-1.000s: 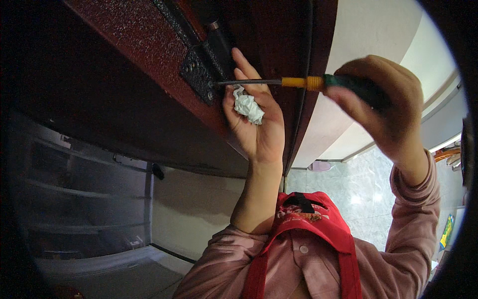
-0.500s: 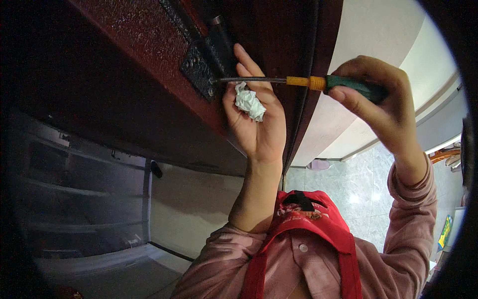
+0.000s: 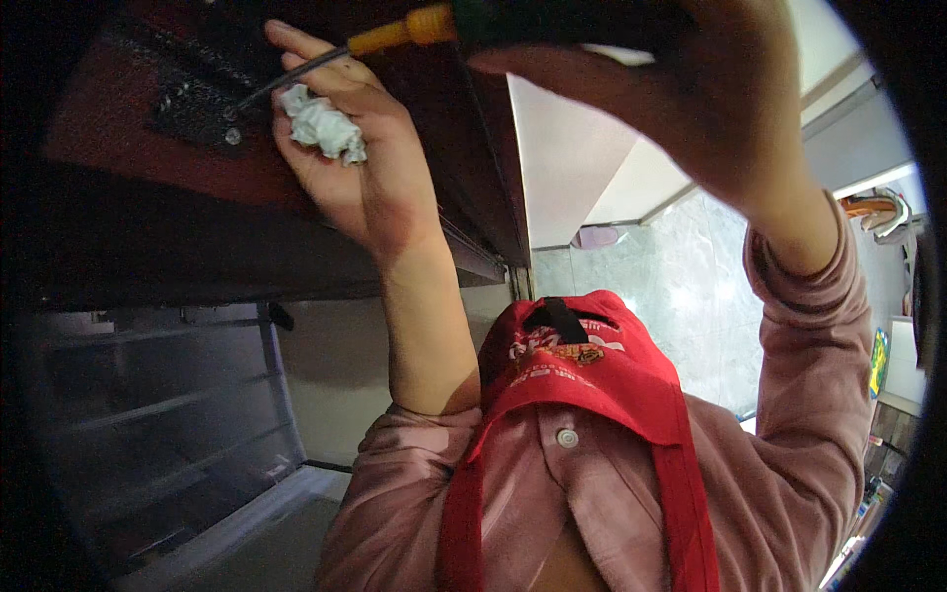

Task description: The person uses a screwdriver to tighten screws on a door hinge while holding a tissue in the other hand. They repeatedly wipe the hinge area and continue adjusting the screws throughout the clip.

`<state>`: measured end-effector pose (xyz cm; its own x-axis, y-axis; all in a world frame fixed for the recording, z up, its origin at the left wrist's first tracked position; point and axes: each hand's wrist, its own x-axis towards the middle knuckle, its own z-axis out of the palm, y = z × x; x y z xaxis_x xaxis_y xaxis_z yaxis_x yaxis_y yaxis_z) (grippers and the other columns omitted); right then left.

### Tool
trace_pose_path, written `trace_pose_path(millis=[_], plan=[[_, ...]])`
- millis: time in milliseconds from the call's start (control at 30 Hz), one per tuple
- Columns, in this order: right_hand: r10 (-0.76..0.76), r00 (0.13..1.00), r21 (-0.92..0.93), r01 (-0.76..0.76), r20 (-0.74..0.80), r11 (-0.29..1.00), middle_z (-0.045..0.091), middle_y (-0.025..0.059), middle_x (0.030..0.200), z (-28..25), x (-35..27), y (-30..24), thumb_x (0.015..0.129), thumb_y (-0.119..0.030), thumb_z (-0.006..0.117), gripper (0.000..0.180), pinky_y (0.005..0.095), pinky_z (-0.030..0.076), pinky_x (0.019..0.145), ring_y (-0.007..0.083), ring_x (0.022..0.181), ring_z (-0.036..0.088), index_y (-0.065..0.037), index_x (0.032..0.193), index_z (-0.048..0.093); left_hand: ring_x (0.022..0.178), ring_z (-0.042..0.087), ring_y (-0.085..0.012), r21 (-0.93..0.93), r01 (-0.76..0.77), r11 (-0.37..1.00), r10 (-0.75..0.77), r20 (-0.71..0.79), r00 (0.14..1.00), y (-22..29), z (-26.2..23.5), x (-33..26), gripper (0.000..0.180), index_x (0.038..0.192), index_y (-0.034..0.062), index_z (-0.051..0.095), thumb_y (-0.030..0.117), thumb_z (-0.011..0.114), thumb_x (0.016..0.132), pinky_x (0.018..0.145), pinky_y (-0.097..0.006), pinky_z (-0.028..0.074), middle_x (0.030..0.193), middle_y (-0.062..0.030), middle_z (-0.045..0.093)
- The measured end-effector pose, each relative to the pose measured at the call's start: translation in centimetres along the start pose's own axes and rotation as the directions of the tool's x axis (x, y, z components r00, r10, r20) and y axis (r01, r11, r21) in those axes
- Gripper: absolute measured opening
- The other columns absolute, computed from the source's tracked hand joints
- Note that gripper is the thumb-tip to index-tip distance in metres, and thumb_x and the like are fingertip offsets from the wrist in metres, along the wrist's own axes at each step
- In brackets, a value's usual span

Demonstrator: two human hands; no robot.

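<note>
screwdriver (image 3: 414,30) gripped in right hand (image 3: 691,89), raised overhead; blade tip seated on screw (image 3: 233,135) of black hinge plate (image 3: 192,99) on dark red door (image 3: 414,168). shaft steadied by left hand (image 3: 365,168) fingers against slipping; crumpled white tissue (image 3: 321,123) pinched in same hand, kept ready at hinge.

A single head-worn fisheye view looks close along the person's chest and raised forearms toward both hands, edges bending at the rim.
</note>
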<state>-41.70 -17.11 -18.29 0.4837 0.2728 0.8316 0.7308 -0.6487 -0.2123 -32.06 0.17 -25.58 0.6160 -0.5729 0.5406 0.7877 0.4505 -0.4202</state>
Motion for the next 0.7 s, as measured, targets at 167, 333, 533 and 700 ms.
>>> trace_pose_path(millis=[167,333,533,700], plan=[[0.472,0.752,0.190,-0.603,0.461,0.775,0.060,0.0099,0.059,-3.3,2.5,-1.9,0.087,-0.035,0.066,0.040,0.0220,0.045,0.042,0.0154,0.047,0.058,0.004,0.078,0.066,0.102,0.061,-0.0157,-0.037,0.079,0.996,-0.079,0.001,0.997,0.2,-0.9,0.4,0.039,0.126,0.0050,0.051,0.002,0.057,0.087,0.085,-0.027,0.052,0.130,-0.0070,0.056],[0.383,0.899,-0.121,-0.365,0.211,0.923,0.056,0.0085,0.050,-2.0,1.7,-2.1,0.089,-0.034,0.063,0.041,0.0236,0.040,0.037,0.0144,0.039,0.053,0.003,0.071,0.067,0.094,0.060,-0.0155,-0.046,0.077,0.996,-0.081,-0.086,0.993,0.2,-0.7,0.7,0.040,0.119,0.0043,0.056,0.002,0.060,0.079,0.084,-0.033,0.050,0.123,-0.0090,0.060],[-0.585,0.811,-0.679,0.433,0.005,0.594,0.053,0.0040,0.055,0.9,0.5,1.2,0.078,-0.022,0.072,0.020,0.0238,0.037,0.033,0.0108,0.042,0.053,-0.003,0.077,0.064,0.108,0.055,-0.0162,0.174,0.119,0.978,-0.122,0.007,0.993,1.5,-0.6,0.8,0.039,0.129,0.0101,0.051,0.008,0.055,0.090,0.096,-0.032,0.046,0.129,-0.0033,0.056],[0.154,0.985,-0.088,-0.147,0.072,0.985,0.062,0.0004,0.071,0.7,1.8,0.4,0.079,-0.026,0.072,0.024,0.0272,0.046,0.051,0.0200,0.060,0.059,-0.005,0.089,0.068,0.106,0.056,-0.0178,0.139,0.083,0.987,-0.089,0.038,0.995,2.0,-0.1,0.3,0.043,0.131,0.0117,0.050,0.006,0.052,0.089,0.094,-0.032,0.046,0.129,-0.0043,0.056]])
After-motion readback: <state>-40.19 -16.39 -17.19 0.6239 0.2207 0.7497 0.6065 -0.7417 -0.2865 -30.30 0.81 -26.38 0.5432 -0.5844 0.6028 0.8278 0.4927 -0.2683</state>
